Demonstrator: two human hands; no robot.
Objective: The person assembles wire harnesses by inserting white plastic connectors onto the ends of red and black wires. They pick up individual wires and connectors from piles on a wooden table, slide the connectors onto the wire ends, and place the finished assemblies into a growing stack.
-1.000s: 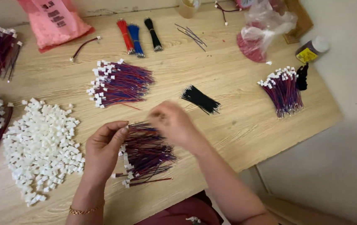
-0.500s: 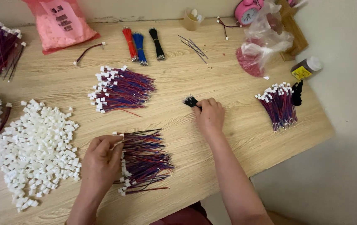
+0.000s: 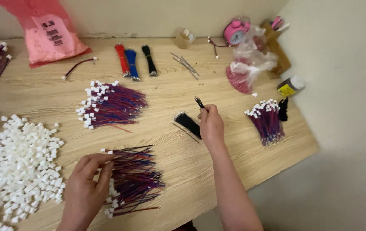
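On the near edge of the wooden table [image 3: 178, 92], my left hand [image 3: 87, 184] is curled loosely over the left end of a bundle of red and blue wires [image 3: 134, 179], fingers resting on the white plug ends. My right hand [image 3: 211, 124] is lifted up a bit further right, thumb and fingertips pinched shut on a thin black cable tie [image 3: 199, 102]. The rest of the black ties [image 3: 187, 123] lie just left of that hand. There's a big pile of white plastic connectors [image 3: 16, 167] off to the left, and another wire bundle [image 3: 110, 105] farther back.
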